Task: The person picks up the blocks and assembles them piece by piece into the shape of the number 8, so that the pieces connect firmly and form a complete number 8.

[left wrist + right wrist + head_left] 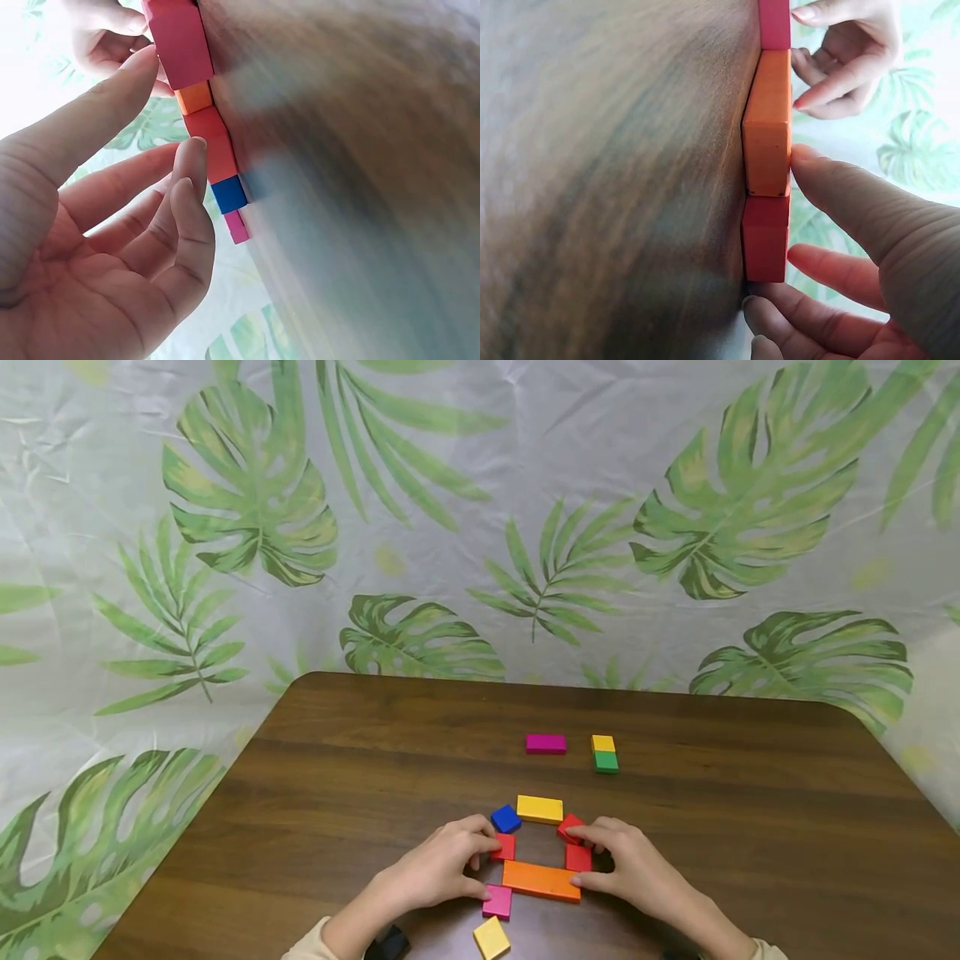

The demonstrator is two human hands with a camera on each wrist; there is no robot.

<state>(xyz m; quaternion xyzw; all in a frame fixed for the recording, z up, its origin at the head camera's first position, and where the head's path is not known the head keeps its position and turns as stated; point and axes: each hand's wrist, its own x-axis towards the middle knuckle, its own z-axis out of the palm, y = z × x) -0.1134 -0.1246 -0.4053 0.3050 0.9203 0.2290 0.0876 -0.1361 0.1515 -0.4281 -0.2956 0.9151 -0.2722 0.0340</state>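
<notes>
A ring of flat wooden blocks lies on the table: an orange block [542, 881], a yellow one [539, 809], a blue one [506, 818] and several red ones. My left hand [442, 862] is at the ring's left side. Its thumb touches the pink block [497, 902], and a fingertip touches the left red block [504, 847]. On the other side my right hand [630, 865] rests its thumb on the orange block's right end and its index finger on the upper right red block [571, 828]. Beneath that lies another red block [578, 857].
A magenta block [546, 744] lies farther back, left of a touching yellow block [603, 743] and green block [606, 762]. A pale yellow block [492, 938] lies near the front, below the pink one. Behind the dark wooden table [360, 752] hangs a leaf-patterned cloth [555, 468].
</notes>
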